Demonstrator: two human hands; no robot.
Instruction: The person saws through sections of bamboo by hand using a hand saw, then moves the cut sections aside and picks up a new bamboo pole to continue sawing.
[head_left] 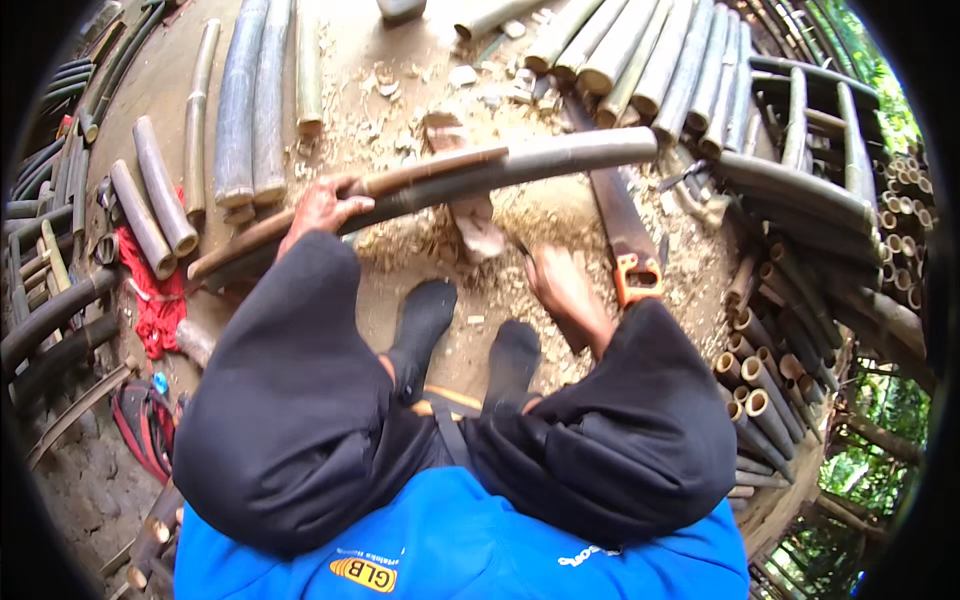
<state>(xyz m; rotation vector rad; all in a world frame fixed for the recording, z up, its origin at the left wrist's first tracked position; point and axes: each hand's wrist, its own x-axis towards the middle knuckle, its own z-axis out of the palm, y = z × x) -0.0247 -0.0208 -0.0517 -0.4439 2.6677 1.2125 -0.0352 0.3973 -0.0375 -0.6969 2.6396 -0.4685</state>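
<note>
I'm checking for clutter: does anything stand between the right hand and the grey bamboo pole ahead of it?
Nothing visible stands straight ahead between the right hand and the grey bamboo pole, only wood shavings on the ground. The wooden block lies left of that path, the saw right of it.

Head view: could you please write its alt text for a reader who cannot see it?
A person's left hand holds a long bamboo piece across a wooden block; the right hand is beside an orange-handled saw, its grip unclear. Shavings and more bamboo poles lie around.
</note>
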